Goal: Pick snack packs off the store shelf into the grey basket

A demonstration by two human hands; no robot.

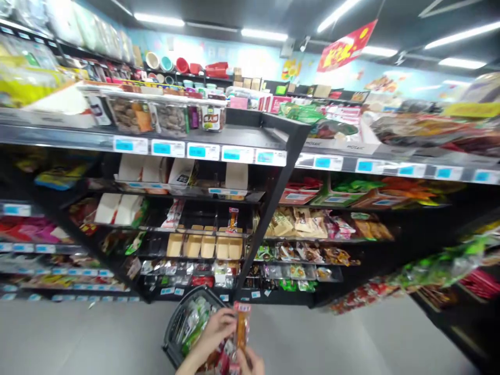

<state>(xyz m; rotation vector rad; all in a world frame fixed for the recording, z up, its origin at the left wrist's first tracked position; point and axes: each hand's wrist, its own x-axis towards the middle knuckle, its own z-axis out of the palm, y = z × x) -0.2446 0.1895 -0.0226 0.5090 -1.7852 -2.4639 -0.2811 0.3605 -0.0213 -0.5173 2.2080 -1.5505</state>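
A narrow, clear snack packet (242,327) with a long brown piece inside and a red printed top stands upright in front of me. My left hand (217,329) pinches its left edge near the top, with the fingers curled. Lower down, my right hand (251,361) is closed around the bottom end of the packet. Beneath my hands is a dark shopping basket (172,319) on the floor side, holding green, clear and red packages (197,317). My forearm and hand cover part of the basket's contents.
A tall black shelf unit (269,221) faces me with several tiers of packaged snacks. Tan cardboard boxes (195,246) line one tier, and a similar red-topped packet (233,219) stands above them. Clear tubs (167,117) sit on top. Hanging green packets (441,265) project at right.
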